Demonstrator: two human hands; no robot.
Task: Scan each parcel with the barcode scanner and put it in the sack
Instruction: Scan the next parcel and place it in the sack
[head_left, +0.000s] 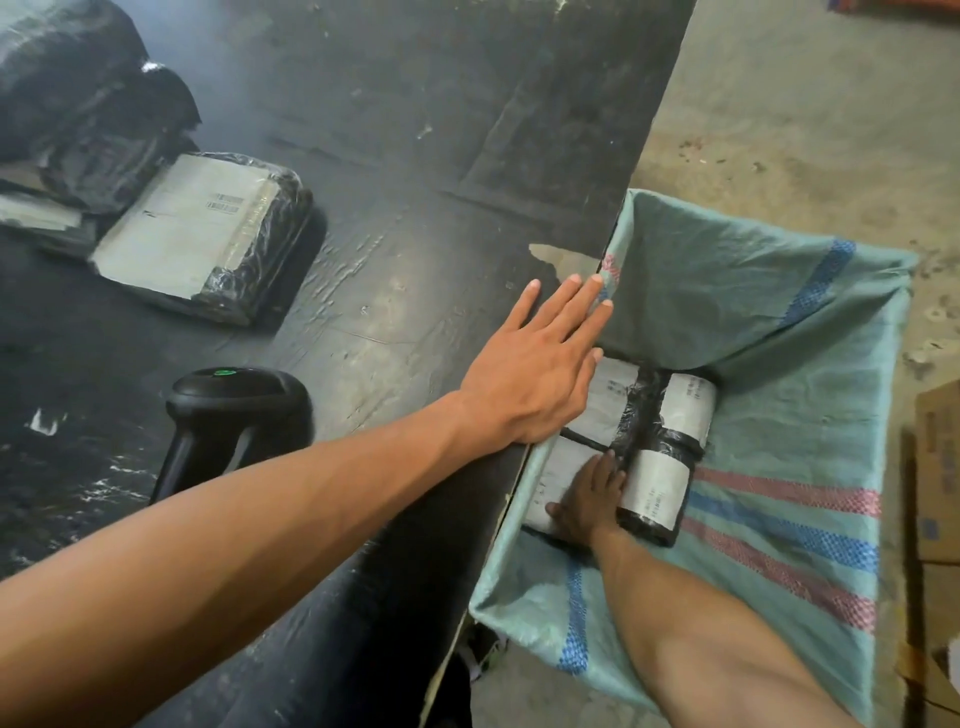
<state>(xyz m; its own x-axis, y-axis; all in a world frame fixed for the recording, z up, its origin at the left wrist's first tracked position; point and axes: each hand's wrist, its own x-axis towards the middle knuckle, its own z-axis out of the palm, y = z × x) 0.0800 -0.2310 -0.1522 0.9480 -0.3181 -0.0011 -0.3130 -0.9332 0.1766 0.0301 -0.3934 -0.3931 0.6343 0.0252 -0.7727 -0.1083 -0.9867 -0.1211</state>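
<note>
Down inside the sack (810, 525), seen from the head camera, the right hand (589, 499) lies flat, fingers spread, on a parcel (558, 475) just set among others; nothing is gripped. Placing looks nearly finished. The left hand (540, 364) rests open at the table (415, 171) edge, holding nothing. Next (my guess) comes the labelled parcel (202, 234) across the table, then the barcode scanner (234, 410) standing near the left forearm.

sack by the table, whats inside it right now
Inside the sack lie several black-wrapped parcels with white labels, the right hand flat on one. The left hand covers part, so the count is unclear.
</note>
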